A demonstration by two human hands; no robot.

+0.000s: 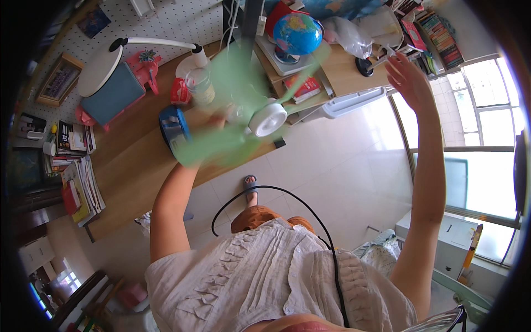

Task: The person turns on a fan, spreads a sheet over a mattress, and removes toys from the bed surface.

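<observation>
A fan blade wheel with pale green blades (210, 143) and a round white hub (268, 120) is in front of me, its blades smeared by motion. My left hand (220, 119) is behind the blades, close to the hub. The blades cover most of its fingers, so I cannot tell what it holds. On the right, my right hand (408, 77) is raised with its fingers stretched out and apart. It is nearest to a small stand with a round black base (364, 67) on the shelf top. No held object shows in it.
A wooden desk (127, 171) runs along the left, bearing a blue container (175, 128), a clear jar (200, 87), a white lamp (102, 72) and stacked books (83, 188). A globe (297, 34) stands at the back. A black cable (287, 192) loops before my body.
</observation>
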